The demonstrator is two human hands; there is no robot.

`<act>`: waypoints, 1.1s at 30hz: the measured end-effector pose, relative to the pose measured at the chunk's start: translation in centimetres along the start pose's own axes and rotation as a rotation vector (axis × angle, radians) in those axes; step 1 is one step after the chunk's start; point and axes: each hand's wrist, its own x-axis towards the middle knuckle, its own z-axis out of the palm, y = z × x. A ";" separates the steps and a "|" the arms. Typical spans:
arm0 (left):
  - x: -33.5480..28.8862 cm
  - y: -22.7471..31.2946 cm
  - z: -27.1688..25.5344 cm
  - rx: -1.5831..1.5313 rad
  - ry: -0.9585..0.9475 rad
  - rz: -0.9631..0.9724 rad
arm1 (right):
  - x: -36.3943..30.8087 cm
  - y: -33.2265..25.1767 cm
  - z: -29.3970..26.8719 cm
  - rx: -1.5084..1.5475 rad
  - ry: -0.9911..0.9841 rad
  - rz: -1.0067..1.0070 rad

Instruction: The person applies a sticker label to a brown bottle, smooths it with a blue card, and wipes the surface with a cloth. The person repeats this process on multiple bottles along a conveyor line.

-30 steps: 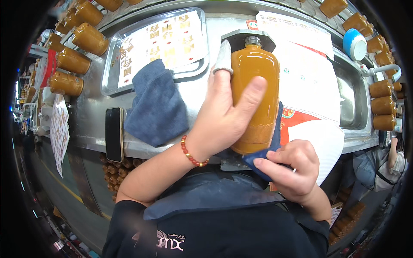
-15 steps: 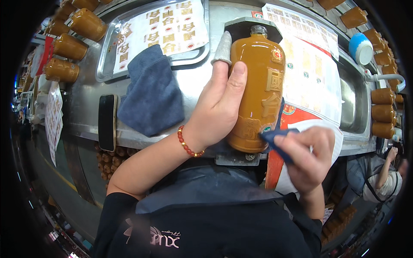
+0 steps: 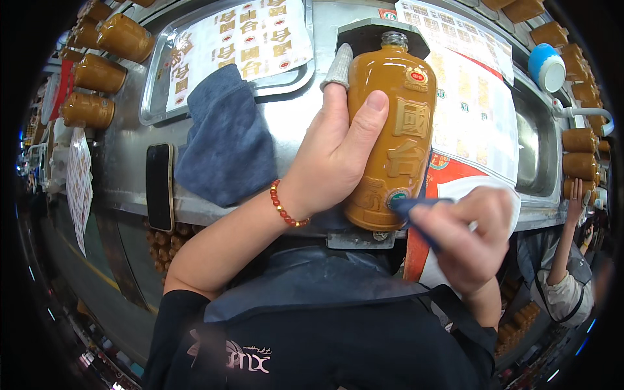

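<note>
A glossy caramel-brown bottle [image 3: 383, 146] with raised characters lies with its bare glass neck away from me, against a dark octagonal plate [image 3: 351, 36]. My left hand [image 3: 335, 149] is closed on its left side, thumb on top. One left finger wears a whitish fabric finger cover [image 3: 338, 68]; the other fingertips are hidden behind the bottle. My right hand [image 3: 471, 237], blurred by motion, pinches a dark blue cloth [image 3: 421, 214]. The cloth's tip touches the bottle's lower right, beside a small round green sticker [image 3: 396, 197].
Left of the bottle lie a folded blue cloth [image 3: 224, 143], a phone [image 3: 160, 188] at the table's edge and a metal tray [image 3: 153, 97] with a sticker sheet. More sheets [image 3: 481, 130] and a sink [image 3: 536, 153] are at right. Brown bottles [image 3: 97, 71] line both sides; a co-worker [image 3: 565, 286] is far right.
The bottle has turned slightly, bringing its characters and green sticker further to the left. My right hand keeps the cloth at the bottle's lower edge. The co-worker's arm has reached up.
</note>
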 end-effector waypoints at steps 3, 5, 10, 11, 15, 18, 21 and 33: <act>-0.2 -0.1 -0.2 0.087 -0.002 0.036 | 0.1 0.7 -0.5 -0.052 -0.025 -0.068; -0.1 0.0 -0.2 0.087 -0.002 0.033 | 0.1 0.7 -0.7 -0.105 -0.027 -0.049; -0.1 -0.2 0.2 0.010 0.015 0.028 | 1.0 1.1 -0.8 0.007 -0.065 -0.018; 0.0 -0.2 0.2 0.020 0.017 0.025 | 1.2 0.8 -0.9 -0.015 -0.059 0.023; -0.1 0.1 0.1 0.036 0.019 0.013 | 3.0 1.6 -0.6 0.236 -0.179 0.096; 0.1 0.3 -0.3 -0.030 -0.052 -0.048 | 5.8 3.7 -0.6 0.229 0.037 0.299; 0.3 -0.5 0.1 0.014 0.043 0.099 | 5.1 2.9 -0.3 -0.148 0.062 -0.173; -0.6 1.2 0.3 0.340 0.118 0.133 | 0.9 2.0 -1.0 0.328 0.218 0.623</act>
